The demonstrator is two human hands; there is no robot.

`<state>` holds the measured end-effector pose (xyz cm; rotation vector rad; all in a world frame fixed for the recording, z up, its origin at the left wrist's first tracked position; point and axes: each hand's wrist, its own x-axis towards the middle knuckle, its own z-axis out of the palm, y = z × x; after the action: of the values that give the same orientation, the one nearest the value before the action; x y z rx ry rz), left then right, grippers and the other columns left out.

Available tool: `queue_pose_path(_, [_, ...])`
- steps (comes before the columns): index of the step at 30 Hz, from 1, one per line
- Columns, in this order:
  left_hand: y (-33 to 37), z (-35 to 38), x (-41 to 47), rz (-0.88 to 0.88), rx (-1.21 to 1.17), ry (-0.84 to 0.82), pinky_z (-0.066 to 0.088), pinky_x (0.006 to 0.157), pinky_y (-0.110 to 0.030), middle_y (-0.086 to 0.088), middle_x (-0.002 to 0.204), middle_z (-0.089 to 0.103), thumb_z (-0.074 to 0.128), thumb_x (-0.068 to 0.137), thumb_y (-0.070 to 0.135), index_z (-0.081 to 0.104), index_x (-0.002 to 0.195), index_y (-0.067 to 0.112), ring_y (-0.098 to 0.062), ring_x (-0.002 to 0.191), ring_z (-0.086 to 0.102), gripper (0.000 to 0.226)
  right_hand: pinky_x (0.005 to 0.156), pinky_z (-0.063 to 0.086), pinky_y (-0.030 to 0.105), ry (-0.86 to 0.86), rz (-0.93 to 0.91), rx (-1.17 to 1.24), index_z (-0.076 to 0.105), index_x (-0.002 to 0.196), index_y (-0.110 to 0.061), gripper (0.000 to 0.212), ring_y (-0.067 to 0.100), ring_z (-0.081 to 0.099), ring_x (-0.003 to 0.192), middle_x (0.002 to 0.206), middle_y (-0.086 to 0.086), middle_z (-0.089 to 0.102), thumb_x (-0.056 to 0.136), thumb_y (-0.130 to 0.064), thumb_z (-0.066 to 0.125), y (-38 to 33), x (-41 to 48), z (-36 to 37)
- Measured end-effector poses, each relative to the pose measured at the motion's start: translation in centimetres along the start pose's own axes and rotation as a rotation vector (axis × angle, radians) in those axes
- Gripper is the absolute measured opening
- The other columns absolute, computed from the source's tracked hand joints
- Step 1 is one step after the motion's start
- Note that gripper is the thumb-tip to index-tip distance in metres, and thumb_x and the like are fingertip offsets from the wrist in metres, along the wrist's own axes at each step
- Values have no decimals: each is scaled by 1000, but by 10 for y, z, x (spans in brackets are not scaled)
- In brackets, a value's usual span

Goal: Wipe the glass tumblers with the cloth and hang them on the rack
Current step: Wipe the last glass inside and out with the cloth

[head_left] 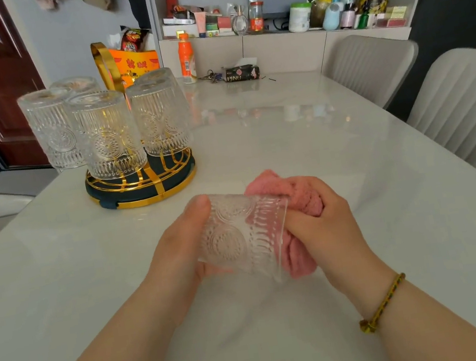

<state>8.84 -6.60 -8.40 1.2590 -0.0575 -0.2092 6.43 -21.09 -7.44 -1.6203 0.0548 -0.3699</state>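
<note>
Head view: left hand (179,252) grip wrapping round tumbler (239,237) base, lower centre of frame; right hand (326,225) grip clutching cloth (266,182) at mouth. Glass likely fragile, slippery: holding ribbed wall.

So we've got a glossy, white, marble-look tabletop (287,147) here. At about 10 o'clock the round gold-wire rack (142,192) sits on its dark base, near the left edge. Way back at 12 o'clock an orange drink bottle (187,59) stands upright. A bunch of keys (209,76) lies just beside it, then a black pouch (241,73) marked PINO.
</note>
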Motion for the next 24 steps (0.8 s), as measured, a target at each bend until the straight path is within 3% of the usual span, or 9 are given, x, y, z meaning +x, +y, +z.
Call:
queue_pose_path(3, [2,-1,-2,130,-10,-55,54,50,-23,13,73,72,59,74,43,60,92,26,-4,68,69,24,87,50,38,-73,230,276,67,92,-10,16,24,66,89,94,11,70,80,-2,59,10,4,2])
queue_pose_path(6, [1,-3,-1,57,-69,-154,55,53,-26,7,81,73,57,75,45,62,93,23,-9,74,70,29,90,50,41,-22,260,248,66,97,-4,18,30,65,96,101,18,69,79,-4,61,13,4,2])
queue_pose_path(10, [1,-8,1,-128,4,-230,58,61,-34,-2,95,73,36,63,64,66,98,22,-16,82,71,63,56,48,10,33,-36,-32,62,74,-20,24,-4,58,54,56,-16,65,71,3,68,-1,-1,-3])
queue_pose_path(13, [-1,-7,0,-189,62,-175,56,50,-29,-1,79,73,40,67,59,67,90,19,-14,63,70,54,39,38,10,-22,-171,-166,55,72,-26,37,0,48,36,43,-12,57,69,10,61,-14,-8,-4])
queue_pose_path(16, [-1,-3,0,-68,43,-117,58,54,-31,3,71,73,41,79,48,65,84,20,-10,62,69,38,38,36,7,-4,-141,-130,54,76,-23,37,-3,48,34,41,-14,57,71,14,60,-10,-6,-2])
queue_pose_path(18, [-1,-1,0,51,13,-111,58,54,-30,7,73,73,48,79,47,63,86,23,-9,68,69,29,46,44,11,-22,-30,6,59,84,-14,25,-1,55,43,48,-10,62,75,10,60,-4,-3,0])
queue_pose_path(20, [-1,-2,0,111,-49,-148,58,59,-30,6,86,73,56,80,43,61,94,26,-12,80,70,24,66,52,24,-83,185,282,61,96,-6,17,15,64,68,72,0,68,81,2,56,7,3,2])
queue_pose_path(22, [-1,-3,0,84,-108,-189,58,66,-32,3,99,72,45,76,46,58,104,25,-15,92,69,38,85,50,35,-70,342,414,61,105,-1,22,25,64,89,94,12,68,84,-4,55,14,6,3])
queue_pose_path(24, [-2,-4,1,23,-122,-222,57,66,-31,0,103,71,49,77,49,60,106,23,-17,96,68,40,89,51,37,-2,248,313,62,103,-2,23,25,65,94,99,13,69,80,-2,59,13,7,2])
